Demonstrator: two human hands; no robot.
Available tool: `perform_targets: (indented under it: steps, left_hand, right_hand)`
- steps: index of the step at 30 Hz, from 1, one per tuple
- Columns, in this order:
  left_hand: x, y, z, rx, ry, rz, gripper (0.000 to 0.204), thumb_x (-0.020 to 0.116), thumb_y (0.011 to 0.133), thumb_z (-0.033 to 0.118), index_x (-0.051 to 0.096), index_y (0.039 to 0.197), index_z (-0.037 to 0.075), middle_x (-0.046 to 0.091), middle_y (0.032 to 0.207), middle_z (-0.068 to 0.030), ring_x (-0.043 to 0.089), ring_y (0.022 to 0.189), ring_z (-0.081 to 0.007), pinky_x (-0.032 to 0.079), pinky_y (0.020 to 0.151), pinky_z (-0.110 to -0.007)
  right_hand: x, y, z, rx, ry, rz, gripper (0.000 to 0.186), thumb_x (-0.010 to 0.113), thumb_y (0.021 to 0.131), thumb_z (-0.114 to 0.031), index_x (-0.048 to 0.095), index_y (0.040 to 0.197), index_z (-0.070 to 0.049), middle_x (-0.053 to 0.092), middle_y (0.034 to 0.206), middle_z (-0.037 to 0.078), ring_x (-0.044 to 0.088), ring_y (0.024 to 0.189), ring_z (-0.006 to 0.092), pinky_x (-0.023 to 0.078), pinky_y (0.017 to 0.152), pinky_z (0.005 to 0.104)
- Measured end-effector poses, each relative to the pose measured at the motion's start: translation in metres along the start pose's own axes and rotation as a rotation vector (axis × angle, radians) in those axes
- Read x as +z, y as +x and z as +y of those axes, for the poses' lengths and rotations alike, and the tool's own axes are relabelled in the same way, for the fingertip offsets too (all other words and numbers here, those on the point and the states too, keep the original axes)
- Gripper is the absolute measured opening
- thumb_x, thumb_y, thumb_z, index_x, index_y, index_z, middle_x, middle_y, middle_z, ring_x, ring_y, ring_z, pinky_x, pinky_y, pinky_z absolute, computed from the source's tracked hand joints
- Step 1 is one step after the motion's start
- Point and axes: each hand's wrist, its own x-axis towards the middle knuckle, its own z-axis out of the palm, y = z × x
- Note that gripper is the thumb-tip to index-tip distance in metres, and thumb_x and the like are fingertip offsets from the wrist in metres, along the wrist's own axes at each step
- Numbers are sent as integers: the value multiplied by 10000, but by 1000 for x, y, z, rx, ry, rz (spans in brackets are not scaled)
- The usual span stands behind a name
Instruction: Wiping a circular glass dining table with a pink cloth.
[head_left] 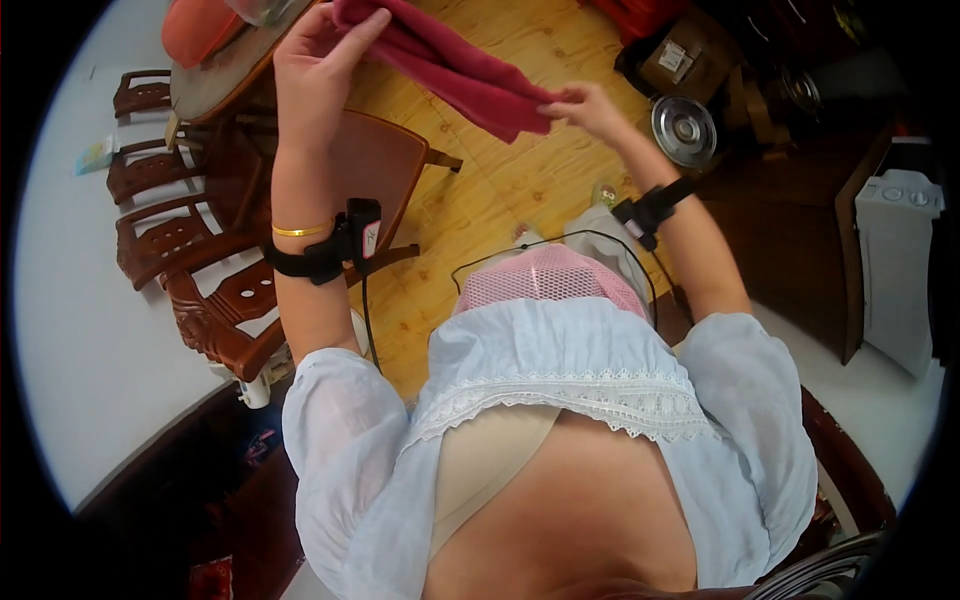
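A maroon cloth (450,75) is stretched between my two hands at the top of the view, sloping down toward the right, its lower part hanging in a fold. My left hand (325,50), raised near the upper edge, grips the cloth's left end between thumb and fingers; some fingertips are hidden behind it. My right hand (580,110) pinches the cloth's right end. Black straps with small devices and cables are on both forearms. A pink mesh fabric (540,285) lies at my waist below.
Carved wooden chairs (210,310) line the left wall beside a table (215,90) with an orange object on it. At right are a cardboard box (670,65), a round metal lid (685,130) and a dark wooden cabinet (790,250) beside a pale appliance (895,270). Yellow flooring (520,180) lies below.
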Motion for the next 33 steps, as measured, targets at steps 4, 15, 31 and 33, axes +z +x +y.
perform_targets:
  steps: [4, 15, 31, 33]
  left_hand:
    - [-19, -2, -12, -90, -145, 47, 131, 632, 809, 64, 609, 928, 14, 633, 862, -45, 606, 759, -112, 489, 699, -235]
    - [-39, -18, -34, -241, -246, 109, 125, 604, 815, 71, 605, 931, 25, 633, 867, -33, 608, 772, -108, 498, 697, -250]
    - [-54, 5, -17, -69, -206, 40, 118, 642, 812, 76, 583, 901, 27, 649, 859, -67, 620, 760, -101, 506, 691, -222]
    - [-53, 8, -14, -59, -201, 37, 116, 643, 812, 79, 581, 894, 25, 650, 855, -67, 621, 760, -103, 506, 691, -221]
  right_hand:
    - [-66, 3, -40, -99, -118, 34, 205, 650, 818, -237, 676, 953, -86, 658, 786, -2, 592, 691, 80, 444, 584, 230]
    - [-114, -15, -163, -176, -234, 306, 133, 636, 807, -124, 624, 870, -8, 608, 710, 20, 555, 614, 96, 460, 559, 235]
    - [-134, 3, -229, -776, -842, 485, 98, 618, 801, -56, 648, 875, 2, 632, 808, 104, 615, 710, 207, 486, 639, 303]
    - [-143, 9, -221, -826, -953, 475, 112, 533, 874, -90, 601, 924, -16, 597, 831, 89, 609, 706, 188, 489, 615, 293]
